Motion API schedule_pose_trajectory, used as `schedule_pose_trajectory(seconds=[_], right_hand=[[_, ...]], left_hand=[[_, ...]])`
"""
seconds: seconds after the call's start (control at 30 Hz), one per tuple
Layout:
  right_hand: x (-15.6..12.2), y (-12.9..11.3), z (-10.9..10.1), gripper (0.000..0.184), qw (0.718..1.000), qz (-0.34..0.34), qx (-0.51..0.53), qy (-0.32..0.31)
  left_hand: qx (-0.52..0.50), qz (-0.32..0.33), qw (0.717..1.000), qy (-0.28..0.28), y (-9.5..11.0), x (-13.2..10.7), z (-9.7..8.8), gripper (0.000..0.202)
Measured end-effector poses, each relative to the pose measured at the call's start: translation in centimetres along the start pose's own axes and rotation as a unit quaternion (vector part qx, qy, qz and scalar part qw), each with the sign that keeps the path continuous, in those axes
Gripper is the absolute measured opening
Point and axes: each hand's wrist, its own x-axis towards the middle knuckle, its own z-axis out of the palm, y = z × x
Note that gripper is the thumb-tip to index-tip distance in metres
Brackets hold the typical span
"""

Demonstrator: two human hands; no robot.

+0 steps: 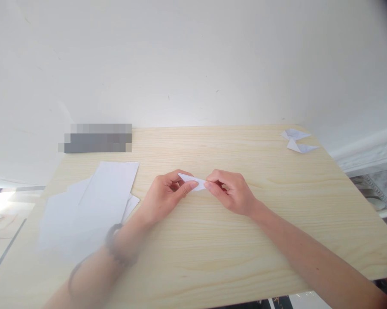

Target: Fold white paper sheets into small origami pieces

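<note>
Between my two hands, just above the middle of the table, is a small piece of folded white paper (pixel 198 183) with a pointed left end. My left hand (pixel 169 191) pinches it with the thumb on the near face and the fingers behind. At its right end, my right hand (pixel 230 191) grips it between thumb and forefinger. Parts of the folds are hidden by my fingertips. Two folded paper shapes (pixel 301 148) with pointed ends lie at the far right corner of the table.
Loose sheets of white paper (pixel 106 201) overlap on the left of the wooden table (pixel 212 257), partly beneath my left forearm. A dark, pixelated object (pixel 98 141) stands at the back left. A white wall (pixel 193 64) rises behind the table's far edge.
</note>
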Motion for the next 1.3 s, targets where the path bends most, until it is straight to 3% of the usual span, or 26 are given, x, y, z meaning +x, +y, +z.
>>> schedule_pose_trajectory(seconds=[0.17, 0.3, 0.47, 0.73, 1.0, 1.1, 1.23, 1.3], right_hand=[[-0.15, 0.18, -0.02, 0.014, 0.999, 0.024, 0.022, -0.011], [-0.16, 0.36, 0.21, 0.016, 0.999, -0.006, -0.002, -0.042], [-0.04, 0.42, 0.38, 0.015, 0.998, -0.042, -0.036, -0.024], [-0.22, 0.46, -0.4, 0.017, 0.999, -0.032, -0.026, -0.015], [-0.26, 0.46, -0.07, 0.015, 0.997, -0.059, -0.049, -0.029], [-0.22, 0.33, -0.1, 0.013, 0.998, -0.047, -0.04, -0.018], [-0.26, 0.17, 0.04, 0.012, 0.999, -0.047, -0.022, -0.016], [-0.35, 0.17, 0.16, 0.011, 0.998, -0.054, -0.024, -0.025]], left_hand=[[-0.005, -0.009, 0.999, -0.031, -0.24, -0.04, -0.05, 0.024], [-0.009, 0.01, 0.999, -0.039, -0.29, -0.02, -0.09, 0.021], [-0.014, 0.005, 0.999, -0.028, -0.3, 0.14, -0.11, 0.022], [-0.042, 0.023, 0.998, 0.036, 0.1, 0.19, -0.37, 0.023], [-0.031, -0.016, 0.996, 0.081, 0.48, 0.46, -0.7, 0.024], [-0.029, -0.018, 0.998, 0.061, 0.4, 0.35, -0.65, 0.028], [-0.062, -0.014, 0.997, -0.032, -0.02, -0.03, -0.36, 0.02], [-0.073, -0.011, 0.996, -0.053, -0.16, -0.14, -0.27, 0.016]])
